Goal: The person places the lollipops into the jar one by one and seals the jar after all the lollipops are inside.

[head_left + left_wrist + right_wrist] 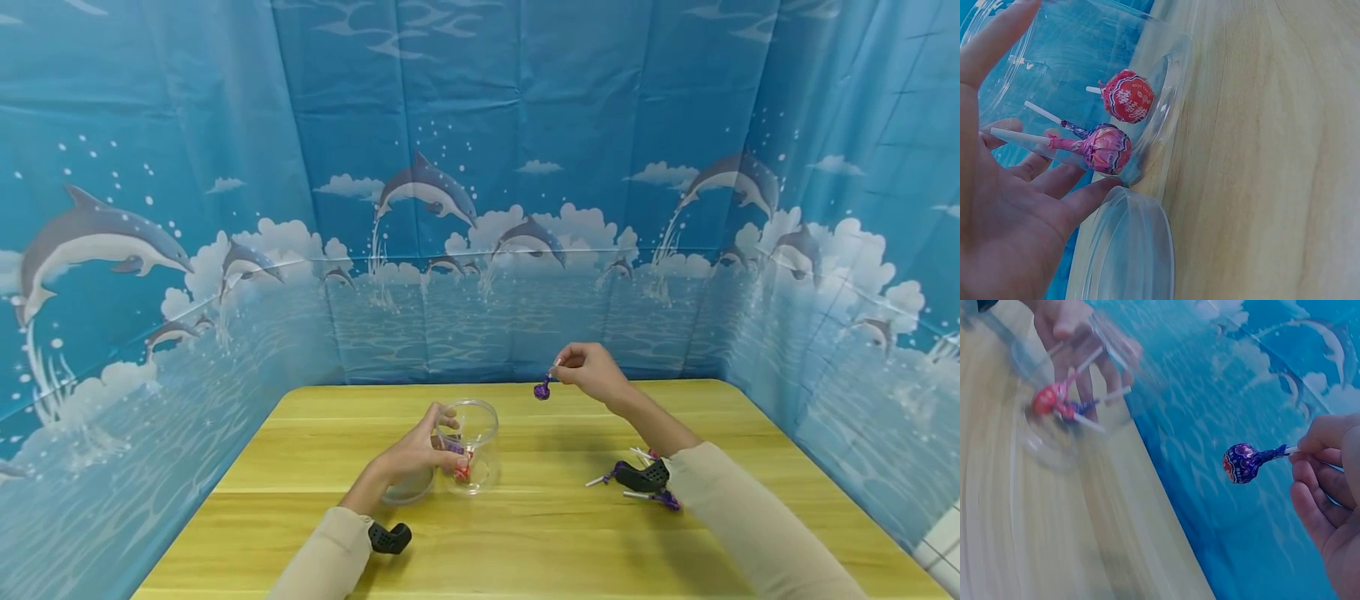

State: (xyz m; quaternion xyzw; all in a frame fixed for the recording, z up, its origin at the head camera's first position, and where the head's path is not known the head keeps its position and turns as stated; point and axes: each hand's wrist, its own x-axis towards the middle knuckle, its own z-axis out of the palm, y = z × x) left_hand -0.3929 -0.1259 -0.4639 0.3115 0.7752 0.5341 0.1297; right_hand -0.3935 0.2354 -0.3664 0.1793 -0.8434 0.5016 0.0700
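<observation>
My left hand (pixel 422 446) grips a clear plastic jar (pixel 483 467) from its left side, thumb in front and fingers behind. The jar stands upright on the table with its mouth uncovered. Inside lie a red-wrapped lollipop (pixel 1127 95), a pink one (pixel 1109 150) and a purple one partly hidden behind it. To the jar's right, up above the table, my right hand (pixel 596 372) pinches a purple lollipop (pixel 1242 464) by its white stick, candy end down. A clear round lid (pixel 1160 250) lies beside the jar, partly under my left hand.
Several wrapped lollipops (pixel 663 499) lie on the yellow wooden table (pixel 540 542) below my right forearm, partly hidden by the black wrist device (pixel 643 476). A blue dolphin-print curtain (pixel 480 317) hangs behind the table's far edge and along both sides.
</observation>
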